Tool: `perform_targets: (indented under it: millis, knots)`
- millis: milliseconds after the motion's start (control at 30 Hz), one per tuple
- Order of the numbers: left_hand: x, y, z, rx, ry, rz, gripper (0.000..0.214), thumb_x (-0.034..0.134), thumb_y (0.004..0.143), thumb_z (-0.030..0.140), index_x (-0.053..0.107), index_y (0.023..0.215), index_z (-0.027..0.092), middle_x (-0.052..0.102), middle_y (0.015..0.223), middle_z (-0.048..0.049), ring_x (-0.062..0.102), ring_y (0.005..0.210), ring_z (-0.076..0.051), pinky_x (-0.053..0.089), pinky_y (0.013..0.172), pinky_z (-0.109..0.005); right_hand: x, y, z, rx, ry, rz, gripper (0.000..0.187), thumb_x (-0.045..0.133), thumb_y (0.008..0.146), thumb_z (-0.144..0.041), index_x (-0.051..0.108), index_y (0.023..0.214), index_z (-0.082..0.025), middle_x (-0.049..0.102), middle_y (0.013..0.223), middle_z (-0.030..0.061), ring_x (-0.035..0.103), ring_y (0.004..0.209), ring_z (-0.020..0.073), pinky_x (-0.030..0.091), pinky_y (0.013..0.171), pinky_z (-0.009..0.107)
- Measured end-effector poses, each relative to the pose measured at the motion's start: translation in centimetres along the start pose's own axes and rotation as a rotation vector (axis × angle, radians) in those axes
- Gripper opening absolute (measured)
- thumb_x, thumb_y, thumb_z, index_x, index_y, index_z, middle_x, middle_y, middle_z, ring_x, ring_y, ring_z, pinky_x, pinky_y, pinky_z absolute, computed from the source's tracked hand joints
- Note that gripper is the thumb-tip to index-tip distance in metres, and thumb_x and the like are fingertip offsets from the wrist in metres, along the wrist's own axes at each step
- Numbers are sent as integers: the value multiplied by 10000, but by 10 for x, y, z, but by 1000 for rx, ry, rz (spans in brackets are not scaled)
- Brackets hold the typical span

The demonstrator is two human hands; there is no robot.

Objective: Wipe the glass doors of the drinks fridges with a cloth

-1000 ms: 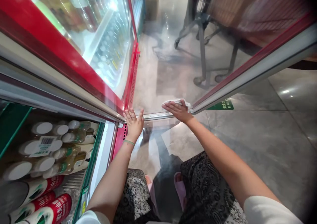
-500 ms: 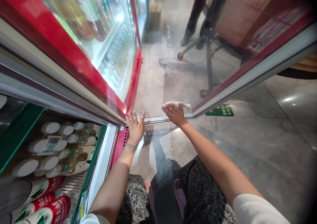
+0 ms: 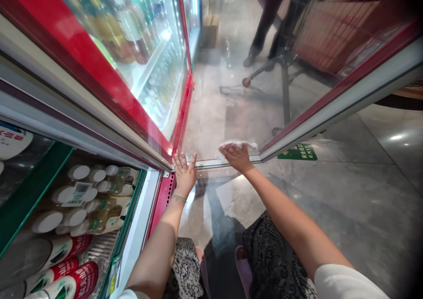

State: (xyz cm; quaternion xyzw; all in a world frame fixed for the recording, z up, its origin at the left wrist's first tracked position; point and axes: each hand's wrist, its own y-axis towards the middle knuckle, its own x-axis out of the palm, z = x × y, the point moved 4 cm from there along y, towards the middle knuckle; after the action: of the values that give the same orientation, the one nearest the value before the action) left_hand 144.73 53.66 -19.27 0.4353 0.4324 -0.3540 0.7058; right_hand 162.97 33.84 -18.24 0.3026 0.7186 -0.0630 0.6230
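Observation:
A glass door (image 3: 211,127) with a red and silver frame stands open before me. My right hand (image 3: 238,159) presses a white cloth (image 3: 251,146) flat to the lower part of the glass, just above the bottom rail (image 3: 211,163). Part of the cloth is hidden under the palm and fingers. Near the hinge corner, my left hand (image 3: 185,178) rests on the lower door with its fingers spread and nothing in it. A thin green band (image 3: 179,197) circles that wrist.
Bottles with white caps (image 3: 79,172) and red-labelled bottles (image 3: 79,279) fill the open cooler at left. Another lit drinks fridge (image 3: 155,76) shows behind the glass. Beyond the door stand a person's legs (image 3: 264,26) and a shopping cart (image 3: 286,87). A green floor sign (image 3: 302,153) lies at right.
The whole view has shifted slightly, so things appear a little lower and further right. Both hands stay at about the same places on the door, the cloth still under my right hand.

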Motion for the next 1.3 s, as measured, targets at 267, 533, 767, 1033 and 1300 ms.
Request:
perform_targets:
  millis: [267, 533, 767, 1033, 1300]
  knots:
    - [-3, -2, 2, -1, 16, -6, 774, 698, 890, 251, 374, 1592, 280, -110, 1733, -153, -181, 1551, -463, 129, 1229, -755, -13, 20, -28, -71, 4, 65, 700, 377, 944, -98, 411, 1552, -444, 538, 1550, -65, 351, 1534, 149, 30, 1310, 486]
    - [-22, -7, -1, 55, 4, -9, 723, 648, 910, 230, 394, 1585, 267, 70, 1737, -161, -59, 1593, -426, 161, 1262, -686, -3, 25, -56, -19, 363, -110, 634, 324, 982, -127, 543, 1457, -484, 605, 1483, -55, 500, 1447, 187, 72, 1306, 545]
    - [-60, -4, -20, 47, -68, 182, 636, 486, 967, 150, 366, 1591, 150, 435, 1560, -205, 271, 1558, -305, 237, 1292, -536, -2, 57, -97, 5, 357, -35, 635, 340, 1017, -167, 384, 1543, -520, 466, 1593, -59, 406, 1510, 247, -41, 1260, 657]
    - [-118, 10, -43, 35, -64, 373, 559, 398, 984, 89, 538, 1497, 261, 458, 1530, -149, 377, 1476, -268, 344, 1241, -508, 19, 47, -136, -479, -215, 381, 792, 412, 794, 60, 581, 1427, -384, 655, 1426, -84, 539, 1392, 93, 466, 1153, 342]
    - [-157, 30, -39, 112, -57, 359, 601, 502, 939, 88, 556, 1475, 353, 305, 1680, -52, 177, 1595, -303, 236, 1292, -567, 28, 60, -149, -348, 37, 378, 566, 380, 874, -34, 685, 1256, -321, 764, 1248, -30, 725, 1144, 93, 599, 962, 310]
